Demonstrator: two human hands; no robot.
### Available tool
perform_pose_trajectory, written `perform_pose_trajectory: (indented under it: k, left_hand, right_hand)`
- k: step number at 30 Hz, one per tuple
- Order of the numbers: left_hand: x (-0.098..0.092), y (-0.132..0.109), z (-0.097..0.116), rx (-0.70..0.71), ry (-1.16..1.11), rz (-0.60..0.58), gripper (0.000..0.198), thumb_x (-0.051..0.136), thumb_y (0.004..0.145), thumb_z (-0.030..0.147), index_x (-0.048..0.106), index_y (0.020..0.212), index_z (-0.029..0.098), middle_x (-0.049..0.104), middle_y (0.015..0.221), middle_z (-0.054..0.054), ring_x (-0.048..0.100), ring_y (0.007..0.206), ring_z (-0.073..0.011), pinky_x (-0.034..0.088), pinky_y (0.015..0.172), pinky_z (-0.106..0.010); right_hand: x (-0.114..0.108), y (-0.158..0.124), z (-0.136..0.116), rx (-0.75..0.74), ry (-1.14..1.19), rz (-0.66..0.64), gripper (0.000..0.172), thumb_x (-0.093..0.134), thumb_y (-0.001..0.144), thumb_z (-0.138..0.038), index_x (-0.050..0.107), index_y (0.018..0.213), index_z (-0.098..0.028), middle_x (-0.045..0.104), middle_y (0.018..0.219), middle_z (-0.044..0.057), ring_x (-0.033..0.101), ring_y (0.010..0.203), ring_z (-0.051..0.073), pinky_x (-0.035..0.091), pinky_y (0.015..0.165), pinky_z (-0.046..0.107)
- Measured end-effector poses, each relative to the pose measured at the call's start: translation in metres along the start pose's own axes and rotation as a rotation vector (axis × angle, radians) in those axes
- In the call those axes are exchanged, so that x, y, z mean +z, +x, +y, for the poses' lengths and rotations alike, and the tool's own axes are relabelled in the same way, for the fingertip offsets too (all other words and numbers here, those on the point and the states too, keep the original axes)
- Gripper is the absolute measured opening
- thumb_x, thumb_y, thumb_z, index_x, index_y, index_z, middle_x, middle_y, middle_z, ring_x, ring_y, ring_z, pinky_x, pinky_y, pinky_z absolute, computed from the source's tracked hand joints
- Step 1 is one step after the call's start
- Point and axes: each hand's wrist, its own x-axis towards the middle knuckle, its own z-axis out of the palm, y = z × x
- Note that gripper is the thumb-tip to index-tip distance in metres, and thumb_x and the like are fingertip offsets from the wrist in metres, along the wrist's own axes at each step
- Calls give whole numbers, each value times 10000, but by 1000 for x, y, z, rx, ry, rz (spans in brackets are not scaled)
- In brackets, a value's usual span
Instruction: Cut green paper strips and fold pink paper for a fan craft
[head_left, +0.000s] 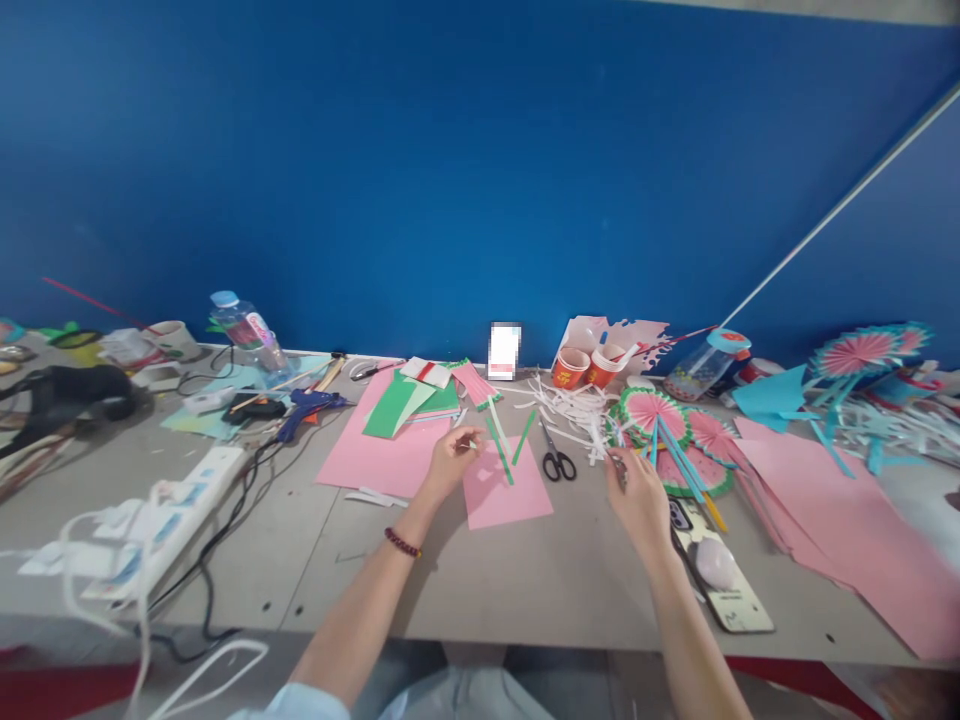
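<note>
Left hand (452,462) pinches a green strip (501,455); right hand (639,492) curls beside paper fans (649,415), grip unclear.

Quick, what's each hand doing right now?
Left hand: pinched on a green paper strip.
Right hand: curled beside the paper fans; hold cannot be told.

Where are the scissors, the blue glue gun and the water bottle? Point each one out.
scissors (553,452), head view, where the blades meet the black handles.
blue glue gun (309,405), head view, on the middle of its body.
water bottle (247,328), head view, on its labelled side.
</note>
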Motion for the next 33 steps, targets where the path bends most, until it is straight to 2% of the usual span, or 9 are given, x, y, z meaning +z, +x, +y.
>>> perform_pose_trajectory:
  k: [3, 5, 7, 12, 16, 20, 24, 30, 33]
  left_hand:
    - [3, -2, 0, 1, 2, -1, 300, 700, 693, 357, 675, 915, 157, 618, 783, -31, 575, 697, -132, 465, 636, -240]
    - [4, -3, 2, -5, -5, -13, 314, 703, 696, 382, 675, 920, 164, 623, 793, -29, 584, 691, -132, 469, 637, -241]
    - [4, -4, 5, -12, -15, -20, 324, 697, 702, 408, 675, 921, 171, 618, 786, -22, 590, 667, -129, 475, 631, -246]
    - [4, -6, 13, 5, -29, -8, 333, 685, 723, 411, 655, 963, 181, 580, 777, -5, 569, 633, -113, 475, 627, -250]
    - [4, -9, 20, 59, -31, -29, 341, 678, 739, 369, 631, 1020, 183, 570, 782, -1, 551, 643, -109, 475, 638, -251]
    - [4, -15, 28, 89, 70, -70, 332, 643, 774, 323, 628, 1074, 182, 599, 821, -21, 573, 718, -129, 481, 715, -269]
    - [7, -19, 32, 145, 146, -90, 351, 622, 798, 314, 634, 1123, 182, 615, 846, -35, 575, 797, -151, 469, 773, -282]
    - [9, -21, 29, 296, 295, -138, 384, 586, 844, 335, 609, 1201, 195, 596, 792, -29, 550, 761, -153, 459, 761, -292]
    - [9, -21, 26, 345, 345, -186, 369, 549, 874, 340, 595, 1217, 213, 594, 807, -27, 558, 770, -154, 456, 765, -292]
  right_hand:
    - [-4, 13, -20, 43, 187, 48, 234, 417, 876, -383, 536, 940, -191, 673, 878, 103, 628, 793, 232, 468, 711, 333]
    - [-3, 18, -38, 85, 397, -74, 211, 432, 885, -394, 488, 969, -209, 693, 907, 92, 647, 750, 208, 480, 654, 304]
    - [3, 21, -58, 124, 586, -209, 218, 434, 890, -416, 449, 980, -218, 703, 843, 70, 622, 593, 175, 478, 577, 289]
    - [34, 14, -95, 165, 977, -400, 243, 496, 857, -428, 411, 946, -218, 699, 772, 50, 596, 552, 144, 495, 552, 277]
    - [58, 5, -99, 214, 1129, -406, 295, 574, 798, -403, 445, 971, -202, 698, 803, 46, 606, 575, 133, 517, 583, 285]
    - [68, -4, -96, 263, 1129, -436, 293, 583, 790, -402, 519, 970, -180, 695, 802, 59, 614, 581, 140, 506, 528, 261]
    - [71, -11, -97, 215, 1078, -419, 268, 565, 816, -404, 591, 943, -170, 687, 774, 58, 622, 582, 145, 514, 550, 261]
    - [74, -16, -94, -40, 724, -289, 212, 534, 810, -258, 666, 957, -181, 666, 788, 61, 637, 684, 176, 516, 630, 273]
    - [75, -16, -93, -128, 641, -193, 224, 522, 812, -216, 689, 960, -190, 633, 804, 70, 630, 721, 178, 521, 679, 285]
